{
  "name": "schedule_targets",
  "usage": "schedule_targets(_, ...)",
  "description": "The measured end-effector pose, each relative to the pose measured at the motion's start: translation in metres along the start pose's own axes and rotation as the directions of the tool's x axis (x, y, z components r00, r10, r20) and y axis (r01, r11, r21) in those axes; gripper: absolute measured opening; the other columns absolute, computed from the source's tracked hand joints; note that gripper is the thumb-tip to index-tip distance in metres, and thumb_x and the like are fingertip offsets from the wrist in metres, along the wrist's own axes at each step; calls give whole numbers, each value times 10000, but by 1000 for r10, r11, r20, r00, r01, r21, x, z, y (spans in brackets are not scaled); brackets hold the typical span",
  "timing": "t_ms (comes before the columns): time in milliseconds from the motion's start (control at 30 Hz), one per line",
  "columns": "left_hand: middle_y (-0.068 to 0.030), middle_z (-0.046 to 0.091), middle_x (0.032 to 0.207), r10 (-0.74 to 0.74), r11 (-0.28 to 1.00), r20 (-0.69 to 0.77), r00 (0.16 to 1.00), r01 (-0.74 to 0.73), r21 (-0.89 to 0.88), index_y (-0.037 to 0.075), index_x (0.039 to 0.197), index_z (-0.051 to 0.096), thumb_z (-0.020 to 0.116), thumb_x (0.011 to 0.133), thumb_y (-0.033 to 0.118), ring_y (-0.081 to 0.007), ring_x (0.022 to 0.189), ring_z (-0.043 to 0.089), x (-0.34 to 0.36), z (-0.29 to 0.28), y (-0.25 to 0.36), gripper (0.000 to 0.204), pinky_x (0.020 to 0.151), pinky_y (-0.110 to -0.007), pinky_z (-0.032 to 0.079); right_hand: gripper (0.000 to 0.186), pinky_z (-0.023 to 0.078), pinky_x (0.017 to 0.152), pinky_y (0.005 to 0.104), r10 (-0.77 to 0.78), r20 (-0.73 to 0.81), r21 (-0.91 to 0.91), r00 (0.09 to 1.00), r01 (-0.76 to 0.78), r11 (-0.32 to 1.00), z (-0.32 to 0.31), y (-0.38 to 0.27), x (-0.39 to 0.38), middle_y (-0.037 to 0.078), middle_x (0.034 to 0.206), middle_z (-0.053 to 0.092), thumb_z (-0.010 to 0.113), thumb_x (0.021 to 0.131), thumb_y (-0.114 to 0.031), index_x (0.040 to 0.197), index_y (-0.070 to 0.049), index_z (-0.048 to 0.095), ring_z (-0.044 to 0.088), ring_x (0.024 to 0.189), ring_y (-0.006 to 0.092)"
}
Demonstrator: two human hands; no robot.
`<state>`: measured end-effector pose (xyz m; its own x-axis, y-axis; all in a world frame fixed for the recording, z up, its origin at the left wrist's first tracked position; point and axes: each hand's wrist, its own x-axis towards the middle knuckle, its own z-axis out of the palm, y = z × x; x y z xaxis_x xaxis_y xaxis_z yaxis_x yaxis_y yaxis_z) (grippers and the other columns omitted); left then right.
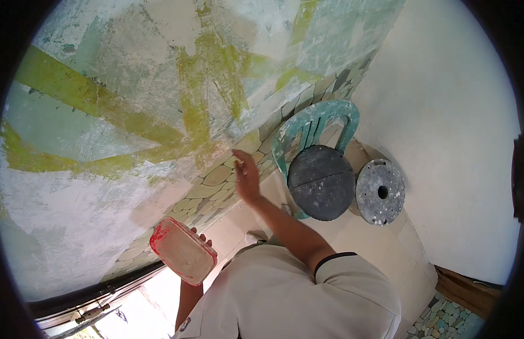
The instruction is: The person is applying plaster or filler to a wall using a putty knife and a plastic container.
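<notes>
My left hand (203, 237) grips a shallow rectangular plastic tub (183, 251) with a red rim, holding a pale paste. My right hand (245, 175) is raised by the scraped, patchy wall (126, 101), above its band of stone-patterned tiles (217, 174), with its fingers loosely bent and apart and no tool visible in them. I cannot tell whether it touches the wall. The wall shows white, mint and yellow-green streaks.
To my right stand a worn green plastic chair (345, 123) with a dark round board (321, 181) on it and a paint-spattered round drum (389, 198) with a centre hole. A plain white wall (454, 141) borders the right. A bright opening (149, 305) is at lower left.
</notes>
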<state>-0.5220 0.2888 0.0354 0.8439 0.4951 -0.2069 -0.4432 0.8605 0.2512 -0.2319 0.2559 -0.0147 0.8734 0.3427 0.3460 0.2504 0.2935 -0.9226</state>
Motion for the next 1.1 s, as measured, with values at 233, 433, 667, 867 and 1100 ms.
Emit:
schedule_targets(233, -161, 398, 1410, 72, 992, 58, 996, -78, 100, 59, 1429, 278, 477, 914, 507, -369, 1245, 451, 2, 14, -12, 711, 1064, -575, 339, 326, 441, 759, 260, -134, -446, 4, 885, 151, 988, -138, 40, 135, 67, 1133, 617, 494, 904, 20, 1219, 24, 577, 545, 860, 132)
schedule_targets(433, -154, 392, 1416, 94, 985, 38, 995, -99, 144, 73, 1432, 279, 487, 911, 501, -366, 1246, 450, -6, 15, -22, 706, 1070, -569, 334, 344, 437, 802, 259, 268, -402, 319, 876, -140, 937, -155, 43, 188, 86, 1191, 621, 486, 901, 31, 1230, 8, 585, 542, 907, 131)
schedule_targets(667, -192, 375, 1421, 107, 981, 82, 991, -118, 156, 105, 1438, 278, 529, 890, 504, -395, 1253, 432, 12, 42, -44, 723, 1073, -555, 329, 402, 438, 921, 270, -171, -362, 60, 916, 206, 977, -41, 45, 118, 126, 1381, 481, 467, 926, 19, 1327, -2, 479, 520, 1175, 165)
schedule_targets(867, -194, 357, 1431, -44, 998, 230, 972, 32, 58, 115, 1444, 271, 522, 882, 533, -405, 1245, 434, 35, 69, -67, 744, 1061, -564, 338, 398, 420, 977, 326, -107, 0, -192, 994, 105, 976, -67, 3, 67, 158, 1347, 508, 467, 930, 7, 1328, -2, 476, 498, 1234, 251)
schedule_targets(1100, -199, 360, 1426, 64, 989, 106, 992, -77, 124, 111, 1446, 259, 510, 882, 550, -411, 1246, 433, 38, 63, -85, 758, 1056, -563, 347, 416, 424, 940, 298, -181, -476, -172, 861, 110, 979, -153, 50, 191, 224, 1273, 551, 425, 904, 35, 1318, 42, 473, 549, 1167, 267)
